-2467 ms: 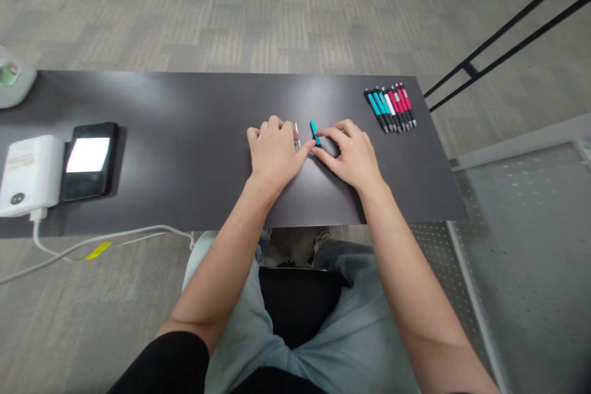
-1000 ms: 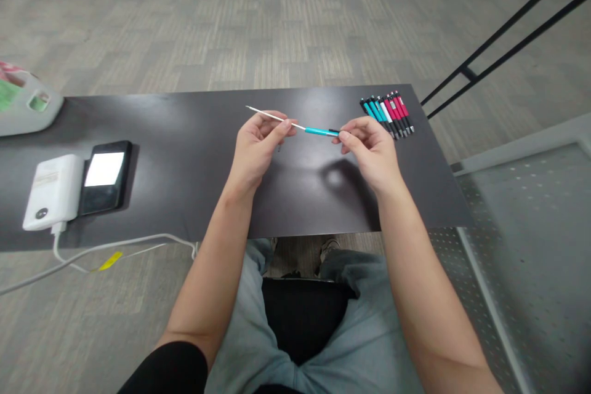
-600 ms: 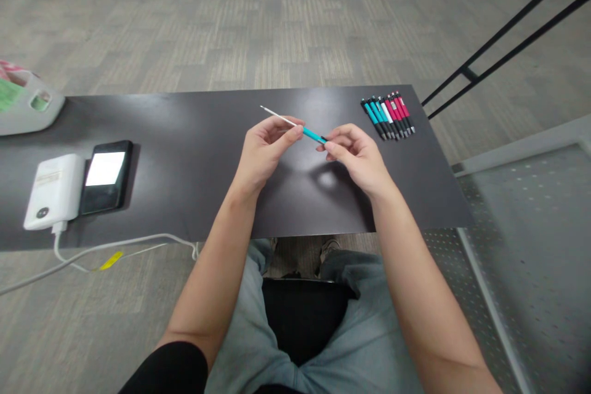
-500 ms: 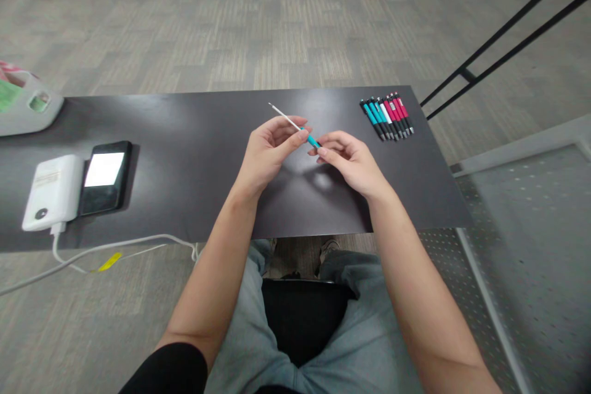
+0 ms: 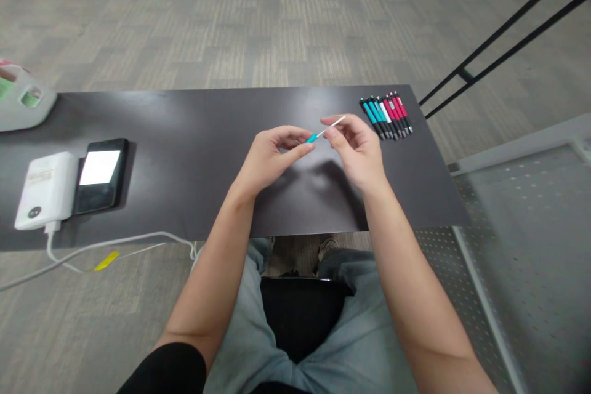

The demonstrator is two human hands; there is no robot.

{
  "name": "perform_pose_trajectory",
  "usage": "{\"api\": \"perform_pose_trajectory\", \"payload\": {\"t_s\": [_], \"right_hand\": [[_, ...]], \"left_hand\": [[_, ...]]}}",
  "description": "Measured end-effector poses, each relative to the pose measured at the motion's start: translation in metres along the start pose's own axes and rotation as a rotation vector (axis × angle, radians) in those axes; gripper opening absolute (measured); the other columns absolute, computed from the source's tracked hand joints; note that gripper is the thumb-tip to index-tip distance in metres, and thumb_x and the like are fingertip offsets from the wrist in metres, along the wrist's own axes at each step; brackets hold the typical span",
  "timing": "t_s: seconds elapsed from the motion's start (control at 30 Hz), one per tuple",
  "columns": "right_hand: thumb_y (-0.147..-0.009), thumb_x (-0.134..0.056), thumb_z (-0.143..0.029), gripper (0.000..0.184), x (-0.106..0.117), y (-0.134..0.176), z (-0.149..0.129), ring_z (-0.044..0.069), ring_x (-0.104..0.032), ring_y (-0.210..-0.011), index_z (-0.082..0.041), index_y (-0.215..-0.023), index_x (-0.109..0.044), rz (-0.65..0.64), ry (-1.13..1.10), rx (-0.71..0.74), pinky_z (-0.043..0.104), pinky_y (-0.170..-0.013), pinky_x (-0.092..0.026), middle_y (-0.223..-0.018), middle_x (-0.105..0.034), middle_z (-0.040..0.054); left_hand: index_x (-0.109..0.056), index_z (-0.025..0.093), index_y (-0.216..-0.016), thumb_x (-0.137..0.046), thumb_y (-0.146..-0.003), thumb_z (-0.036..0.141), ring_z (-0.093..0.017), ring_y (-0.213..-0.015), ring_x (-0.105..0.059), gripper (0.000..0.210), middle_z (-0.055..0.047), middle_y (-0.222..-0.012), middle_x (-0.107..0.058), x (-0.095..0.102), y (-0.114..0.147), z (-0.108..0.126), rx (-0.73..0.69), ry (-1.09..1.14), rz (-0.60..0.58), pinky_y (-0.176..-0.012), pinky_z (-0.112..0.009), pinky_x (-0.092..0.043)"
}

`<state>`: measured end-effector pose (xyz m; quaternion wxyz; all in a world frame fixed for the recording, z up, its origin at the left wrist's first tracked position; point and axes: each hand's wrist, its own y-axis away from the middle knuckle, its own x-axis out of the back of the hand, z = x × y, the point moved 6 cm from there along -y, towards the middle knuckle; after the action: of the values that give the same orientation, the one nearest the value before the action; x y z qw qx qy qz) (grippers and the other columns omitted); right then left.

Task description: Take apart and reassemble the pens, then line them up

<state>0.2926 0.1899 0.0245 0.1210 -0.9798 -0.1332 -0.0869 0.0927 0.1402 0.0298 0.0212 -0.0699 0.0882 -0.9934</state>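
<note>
My left hand (image 5: 269, 157) pinches a short teal pen barrel (image 5: 312, 138) between thumb and fingers, above the middle of the dark table (image 5: 198, 154). A thin white pen refill (image 5: 340, 120) points up and to the right from the barrel's end. My right hand (image 5: 359, 152) has its thumb and fingers closed on the refill, with its tip showing beyond them. Whether the refill's lower end sits inside the barrel is too small to tell. Right of my hands, several click pens (image 5: 388, 116) in teal, white and pink lie side by side.
On the left of the table lie a white power bank (image 5: 48, 188) and a black phone (image 5: 102, 175) with a lit screen. A white cable (image 5: 124, 239) runs along the front edge. A whitish plastic container (image 5: 34, 108) stands at the far left; black metal bars (image 5: 466, 74) rise at right.
The teal barrel has turned round, so the refill now points up-right instead of up-left. My right hand has gone from the barrel's end to the refill; my left now holds the barrel.
</note>
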Motion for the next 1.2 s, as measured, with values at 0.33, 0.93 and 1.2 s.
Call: {"api": "perform_pose_trajectory", "payload": {"t_s": [0.33,0.93,1.2], "right_hand": [[-0.099,-0.089,-0.075,0.039,0.0,-0.001,-0.003,0.029,-0.079,-0.088,-0.037,-0.097,-0.083,0.13,-0.014,0.12,0.047,-0.08,-0.066,-0.096,-0.085,0.0048],[-0.095,-0.093,-0.08,0.048,-0.022,-0.01,-0.001,0.03,-0.077,-0.088,-0.034,-0.091,-0.081,0.08,-0.155,0.109,0.05,-0.084,-0.068,-0.089,-0.079,0.0054],[-0.103,-0.09,-0.069,0.039,-0.05,-0.017,0.004,0.027,-0.074,-0.089,-0.035,-0.123,-0.087,-0.071,-0.007,0.101,0.047,-0.085,-0.064,-0.106,-0.082,0.0048]], "left_hand": [[-0.096,0.033,-0.098,-0.099,-0.087,0.075,-0.031,-0.085,-0.082,0.044,-0.005,-0.099,-0.092,-0.003,-0.001,0.004,0.006,-0.029,-0.072,-0.084,-0.047,-0.067],[-0.096,0.033,-0.104,-0.096,-0.092,0.078,-0.029,-0.083,-0.08,0.046,-0.004,-0.095,-0.091,0.011,0.002,0.009,-0.07,-0.022,-0.066,-0.08,-0.045,-0.065],[-0.09,0.027,-0.109,-0.096,-0.091,0.081,-0.027,-0.088,-0.083,0.057,-0.007,-0.097,-0.088,0.056,-0.001,-0.003,-0.082,-0.065,0.108,-0.083,-0.041,-0.067]]}}
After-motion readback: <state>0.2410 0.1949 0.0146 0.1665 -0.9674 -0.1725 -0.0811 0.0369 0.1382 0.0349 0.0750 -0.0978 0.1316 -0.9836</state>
